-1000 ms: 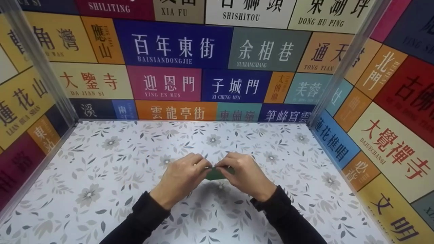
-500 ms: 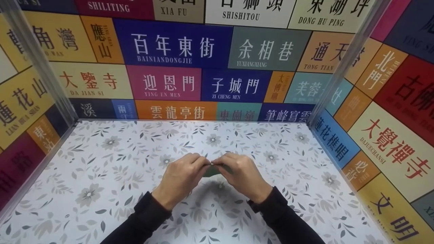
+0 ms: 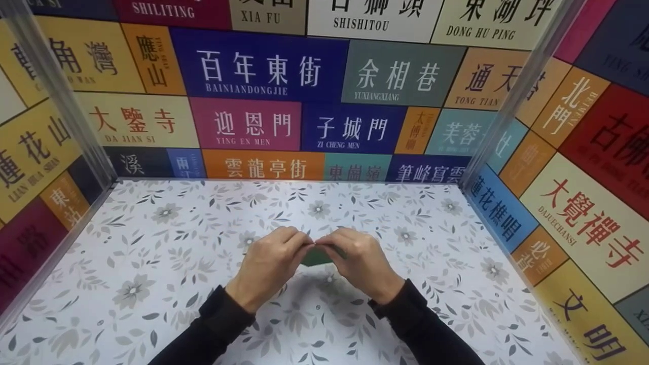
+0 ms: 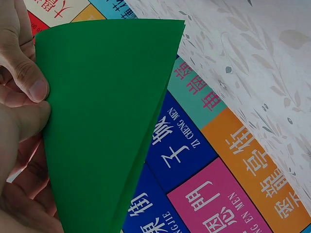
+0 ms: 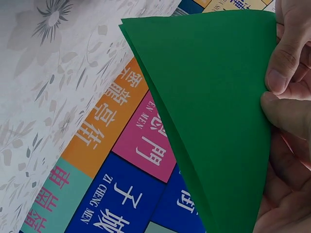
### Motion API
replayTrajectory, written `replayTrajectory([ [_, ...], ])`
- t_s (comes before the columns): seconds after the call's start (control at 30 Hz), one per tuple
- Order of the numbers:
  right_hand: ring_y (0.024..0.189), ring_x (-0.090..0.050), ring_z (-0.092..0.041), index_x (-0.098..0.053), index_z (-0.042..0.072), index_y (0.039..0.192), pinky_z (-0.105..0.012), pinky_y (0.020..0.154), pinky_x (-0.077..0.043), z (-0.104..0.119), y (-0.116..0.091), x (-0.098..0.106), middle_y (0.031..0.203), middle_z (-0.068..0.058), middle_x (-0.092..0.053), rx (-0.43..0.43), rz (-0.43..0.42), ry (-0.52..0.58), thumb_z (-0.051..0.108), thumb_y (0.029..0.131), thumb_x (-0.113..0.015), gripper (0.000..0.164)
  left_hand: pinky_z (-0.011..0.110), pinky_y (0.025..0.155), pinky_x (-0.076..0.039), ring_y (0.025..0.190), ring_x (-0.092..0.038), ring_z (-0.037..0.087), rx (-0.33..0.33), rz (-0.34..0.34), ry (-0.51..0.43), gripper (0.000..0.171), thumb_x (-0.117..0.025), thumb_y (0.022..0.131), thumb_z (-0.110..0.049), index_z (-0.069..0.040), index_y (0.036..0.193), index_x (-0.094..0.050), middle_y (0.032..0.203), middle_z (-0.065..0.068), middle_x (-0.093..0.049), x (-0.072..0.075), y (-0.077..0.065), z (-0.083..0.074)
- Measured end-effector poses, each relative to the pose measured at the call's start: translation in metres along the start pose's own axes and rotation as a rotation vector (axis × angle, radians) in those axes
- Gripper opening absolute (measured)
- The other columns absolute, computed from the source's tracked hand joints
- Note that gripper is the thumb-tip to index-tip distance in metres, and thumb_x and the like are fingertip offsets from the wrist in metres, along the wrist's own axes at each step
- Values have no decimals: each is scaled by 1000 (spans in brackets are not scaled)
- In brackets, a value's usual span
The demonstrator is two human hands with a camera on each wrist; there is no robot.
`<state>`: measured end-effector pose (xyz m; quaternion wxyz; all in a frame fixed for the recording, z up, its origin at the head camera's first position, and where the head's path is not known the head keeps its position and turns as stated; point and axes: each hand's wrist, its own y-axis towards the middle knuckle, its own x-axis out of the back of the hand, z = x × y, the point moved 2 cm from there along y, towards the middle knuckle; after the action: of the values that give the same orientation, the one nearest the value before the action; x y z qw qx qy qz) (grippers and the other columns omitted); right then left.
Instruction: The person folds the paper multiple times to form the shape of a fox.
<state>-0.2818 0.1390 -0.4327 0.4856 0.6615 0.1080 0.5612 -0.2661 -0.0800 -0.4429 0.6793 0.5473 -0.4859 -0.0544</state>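
A folded sheet of green paper [image 4: 107,107] hangs between my two hands, its doubled edges lying slightly apart. In the head view only a small green piece of it [image 3: 315,256] shows under the fingers. My left hand [image 3: 274,258] pinches the folded top edge between thumb and fingers. Right beside it, my right hand [image 3: 357,256] pinches the same edge, the two sets of fingertips meeting in the middle. The right wrist view shows both thumbs close together on the fold of the green paper [image 5: 214,97].
Beneath the hands lies a white tabletop with a grey leaf and flower print [image 3: 213,309]. Panels with coloured name blocks [image 3: 253,66] stand along the back and both sides. Clear corner strips [image 3: 517,96] join the panels.
The fingertips of both hands have drawn together along the paper's top edge, the right hand shifting slightly left. Both hands still hold the paper.
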Motion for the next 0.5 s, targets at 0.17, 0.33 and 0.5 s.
replayTrajectory([
  [0.17, 84, -83, -14, -87, 11, 110, -25, 75, -69, -1, 1, 1, 95, -2, -85, -6, 20, 23, 5, 96, -94, 16, 28, 72, -66, 85, -78, 15, -2, 8, -9, 14, -94, 99, -15, -17, 103, -81, 94, -3, -78, 2, 0, 3],
  [0.33, 88, -84, -14, -87, 10, 110, -25, 78, -70, -6, 0, 4, 97, -2, -86, -45, 30, 44, 2, 97, -92, 16, 28, 73, -68, 86, -79, 16, 15, 4, 2, 15, -96, 97, -13, -17, 103, -83, 94, -3, -79, 7, 1, 8],
  [0.5, 90, -85, -14, -88, 10, 111, -24, 80, -70, -9, 0, 5, 99, -1, -86, -61, 38, 59, -1, 96, -92, 19, 29, 74, -69, 87, -80, 17, 16, 21, -2, 15, -96, 97, -12, -17, 104, -83, 96, -2, -80, 11, 3, 12],
])
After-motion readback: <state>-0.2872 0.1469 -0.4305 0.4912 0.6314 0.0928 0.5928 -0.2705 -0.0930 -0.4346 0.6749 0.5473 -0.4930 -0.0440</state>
